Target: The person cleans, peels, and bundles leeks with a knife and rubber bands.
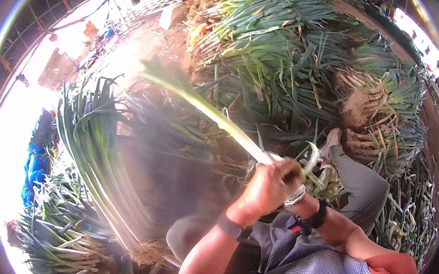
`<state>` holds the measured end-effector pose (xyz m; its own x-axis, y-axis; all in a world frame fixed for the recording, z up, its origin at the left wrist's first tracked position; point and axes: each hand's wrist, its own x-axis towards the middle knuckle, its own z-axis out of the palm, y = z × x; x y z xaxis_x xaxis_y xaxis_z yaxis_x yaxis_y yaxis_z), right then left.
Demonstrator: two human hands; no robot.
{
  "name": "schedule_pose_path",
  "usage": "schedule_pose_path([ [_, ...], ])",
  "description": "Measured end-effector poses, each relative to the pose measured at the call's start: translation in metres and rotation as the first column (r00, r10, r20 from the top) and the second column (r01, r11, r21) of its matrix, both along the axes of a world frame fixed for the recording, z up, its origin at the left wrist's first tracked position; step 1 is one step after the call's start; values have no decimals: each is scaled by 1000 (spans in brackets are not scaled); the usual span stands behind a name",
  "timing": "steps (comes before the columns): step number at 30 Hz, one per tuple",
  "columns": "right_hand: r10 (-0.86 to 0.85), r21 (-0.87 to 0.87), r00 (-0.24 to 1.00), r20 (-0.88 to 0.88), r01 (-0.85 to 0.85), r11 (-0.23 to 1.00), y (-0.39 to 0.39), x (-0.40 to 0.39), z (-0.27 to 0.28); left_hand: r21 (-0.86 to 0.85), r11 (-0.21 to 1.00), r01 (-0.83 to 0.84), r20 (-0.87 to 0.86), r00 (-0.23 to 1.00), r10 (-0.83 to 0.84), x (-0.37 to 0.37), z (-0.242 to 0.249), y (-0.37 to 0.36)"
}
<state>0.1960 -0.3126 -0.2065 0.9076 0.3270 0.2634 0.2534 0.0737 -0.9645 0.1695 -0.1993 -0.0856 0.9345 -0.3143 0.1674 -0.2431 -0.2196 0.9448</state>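
A long leek (212, 113) slants up and to the left in front of me, its pale lower end in my hands and its leafy top smeared by motion. My left hand (265, 186) is closed around the pale end. Pressed close beside it, my right hand (293, 175) is closed too, partly covered by the left. A curled pale green leaf strip (312, 158) sticks out past the right fingers. A silvery band (295, 196) shows near the right wrist.
Left of my knees, a bundle of leeks (100, 162) leans upright, roots down. More leeks (68, 252) lie at lower left. Large piles of leeks (285, 49) spread ahead and to the right (381, 96). Peeled leaves (331, 182) lie by my leg. A blue sheet (35, 164) is at far left.
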Motion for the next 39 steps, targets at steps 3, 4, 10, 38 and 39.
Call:
schedule_pose_path([
  [3,22,307,964,-265,63,950,-5,8,-6,-169,961,218,-73,970,-233,-9,3,17],
  [4,267,604,865,-425,51,796,-8,8,32,-302,896,326,-176,904,-389,-9,7,26],
  [10,-178,-108,981,-75,169,980,-1,8,57,-142,819,-556,-137,830,540,21,6,47],
  [38,-208,-165,968,139,230,959,-15,5,65,-47,845,-532,-223,830,510,41,-37,57],
  [39,-201,-165,970,137,223,961,-15,3,64,-137,770,-624,-250,774,582,40,-34,59],
])
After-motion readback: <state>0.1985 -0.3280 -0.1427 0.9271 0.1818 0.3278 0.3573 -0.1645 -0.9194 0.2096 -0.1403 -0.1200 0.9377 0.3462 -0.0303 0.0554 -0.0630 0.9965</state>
